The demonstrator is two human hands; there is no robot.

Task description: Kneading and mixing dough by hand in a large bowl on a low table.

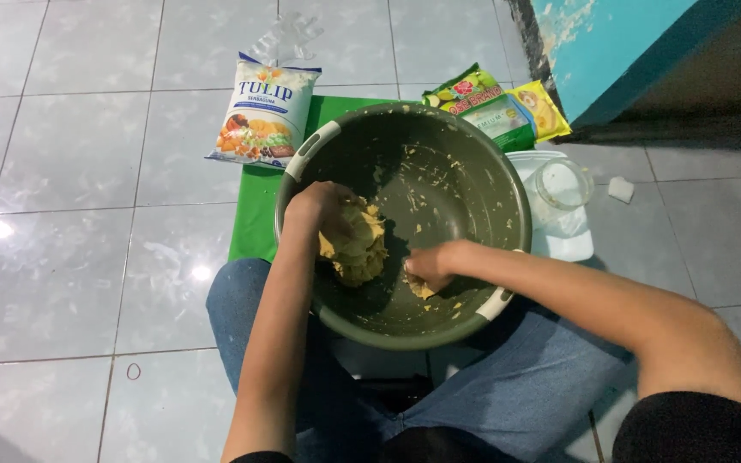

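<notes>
Kneading: left hand [319, 206] is curled over the top of the yellow dough lump [355, 249], pressing it against the near-left wall of the green bowl [473, 163]. Right hand [429, 267] is closed on a smaller dough scrap [422, 288] low in the bowl, probably gathering bits. The bowl rests against the person's knees [508, 386], likely for bracing. White flour bag [263, 111], yellow-green packets [499, 107] and clear jar [562, 184] sit behind it, within reach.
</notes>
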